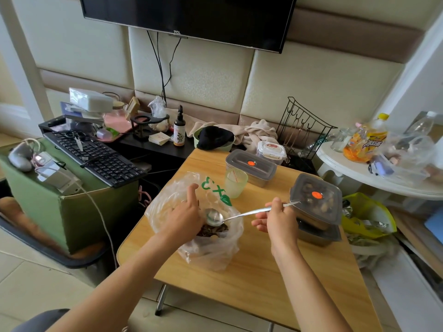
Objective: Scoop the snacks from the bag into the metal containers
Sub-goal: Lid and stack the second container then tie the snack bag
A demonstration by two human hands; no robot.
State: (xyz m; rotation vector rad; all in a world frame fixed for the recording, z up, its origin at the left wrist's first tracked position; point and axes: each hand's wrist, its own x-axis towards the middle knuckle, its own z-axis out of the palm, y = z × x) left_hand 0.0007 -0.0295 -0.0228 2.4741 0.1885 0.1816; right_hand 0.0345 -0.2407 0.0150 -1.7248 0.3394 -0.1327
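Observation:
A clear plastic bag (211, 252) with green print sits on the wooden table (251, 281), dark snacks (213, 230) showing in its mouth. My left hand (185, 213) grips the bag's rim and holds it wide. My right hand (275, 219) pinches the handle of a metal spoon (214, 216), whose empty bowl hovers just above the snacks. At the right stand two stacked metal containers (315, 212), the upper one lidded with snacks visible through its lid. Another lidded metal container (250, 166) stands farther back.
A pale green cup (235, 183) stands just behind the bag. A white round table (374, 173) with bottles is at the right, a yellow bag (369, 216) below it. A keyboard (93, 154) on a green box is at the left.

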